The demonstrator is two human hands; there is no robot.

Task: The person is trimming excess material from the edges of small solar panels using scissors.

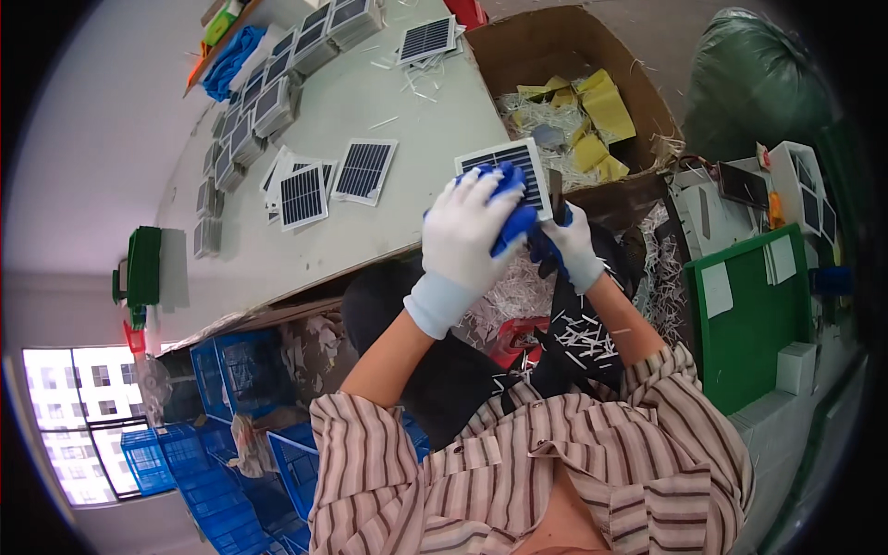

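A small solar panel (532, 166) with dark cells and a white border is tilted up at the table's right edge. My left hand (472, 222), in a white glove with blue on the palm side, is closed around its near part. My right hand (575, 248), gloved the same way, is closed on a dark narrow hand tool (556, 188) that stands against the panel's right edge; the tool's exact kind is hard to make out. To the left on the table lie a single panel (365, 172) and a small loose pile of panels (303, 196).
Stacked panels (242, 139) line the far left of the pale table (416, 120). A cardboard box (638, 83) holds white strips and yellow scraps. White strips (583, 338) lie on my dark lap. Blue crates (213, 472) stand lower left, a green tray (740, 314) right.
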